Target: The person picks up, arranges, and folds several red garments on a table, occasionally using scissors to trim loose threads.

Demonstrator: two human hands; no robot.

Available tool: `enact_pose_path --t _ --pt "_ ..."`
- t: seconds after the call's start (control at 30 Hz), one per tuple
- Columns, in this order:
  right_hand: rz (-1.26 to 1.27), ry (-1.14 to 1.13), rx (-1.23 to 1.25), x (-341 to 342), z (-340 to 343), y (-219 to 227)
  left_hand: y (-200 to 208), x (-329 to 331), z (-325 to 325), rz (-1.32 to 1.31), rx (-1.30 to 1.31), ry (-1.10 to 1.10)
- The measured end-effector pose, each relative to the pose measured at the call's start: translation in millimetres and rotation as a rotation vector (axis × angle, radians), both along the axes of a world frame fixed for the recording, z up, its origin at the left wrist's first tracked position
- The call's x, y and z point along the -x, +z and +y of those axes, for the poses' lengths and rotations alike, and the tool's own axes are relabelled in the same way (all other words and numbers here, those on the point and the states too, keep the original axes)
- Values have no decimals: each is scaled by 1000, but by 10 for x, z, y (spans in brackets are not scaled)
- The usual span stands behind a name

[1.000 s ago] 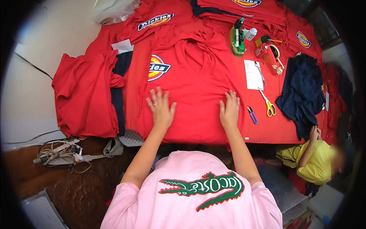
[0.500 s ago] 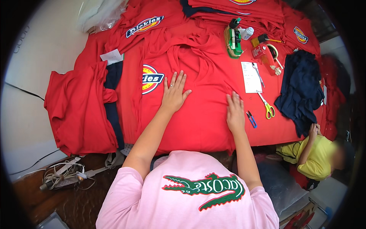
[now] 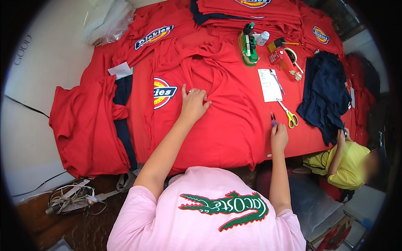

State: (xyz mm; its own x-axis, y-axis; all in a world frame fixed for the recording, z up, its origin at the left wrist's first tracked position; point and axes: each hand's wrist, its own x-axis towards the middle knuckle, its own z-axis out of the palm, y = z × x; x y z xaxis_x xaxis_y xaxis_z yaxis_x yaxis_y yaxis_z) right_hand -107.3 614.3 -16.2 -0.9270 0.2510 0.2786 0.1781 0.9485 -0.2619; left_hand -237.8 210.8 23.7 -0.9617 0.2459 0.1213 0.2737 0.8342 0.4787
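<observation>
A red shirt (image 3: pixel 213 134) with a round logo patch lies spread in front of me, its neckline toward the far side. My left hand (image 3: pixel 194 105) rests on its chest below the neckline. The thumb and nearest fingers are drawn together on the cloth while the little finger sticks out; the pinch itself is partly hidden. To the right of the shirt, my right hand (image 3: pixel 279 137) is closed around the blue-handled thread snips (image 3: pixel 274 119), dark blades pointing away from me. Yellow-green scissors (image 3: pixel 292 118) lie just beyond that hand.
A paper sheet (image 3: pixel 269 85), a green tape dispenser (image 3: pixel 248 48) and a red box (image 3: pixel 281 58) lie farther back. Red shirts (image 3: pixel 86 129) are piled left. At right, a co-worker in a yellow shirt (image 3: pixel 349 167) handles dark navy cloth (image 3: pixel 322 96).
My right hand has moved right off the shirt and taken hold of the thread snips. My left hand has gone from lying flat to curled fingers on the cloth.
</observation>
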Motion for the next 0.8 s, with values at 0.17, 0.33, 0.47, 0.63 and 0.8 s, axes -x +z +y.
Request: enact_pose_path --t 0.17,0.33,0.47,0.63,0.8 --pt "124 62 1205 274 -903 229 142 -279 86 184 -116 183" --pt "-253 339 1225 319 -1929 907 489 -582 79 236 -249 159" --pt "-278 386 974 296 -2185 1446 735 -810 16 291 -291 150" --pt "-215 440 849 241 -2218 1502 907 -965 -40 361 -282 142" --pt "-41 490 696 129 -2237 1504 958 -1064 -70 411 -236 125"
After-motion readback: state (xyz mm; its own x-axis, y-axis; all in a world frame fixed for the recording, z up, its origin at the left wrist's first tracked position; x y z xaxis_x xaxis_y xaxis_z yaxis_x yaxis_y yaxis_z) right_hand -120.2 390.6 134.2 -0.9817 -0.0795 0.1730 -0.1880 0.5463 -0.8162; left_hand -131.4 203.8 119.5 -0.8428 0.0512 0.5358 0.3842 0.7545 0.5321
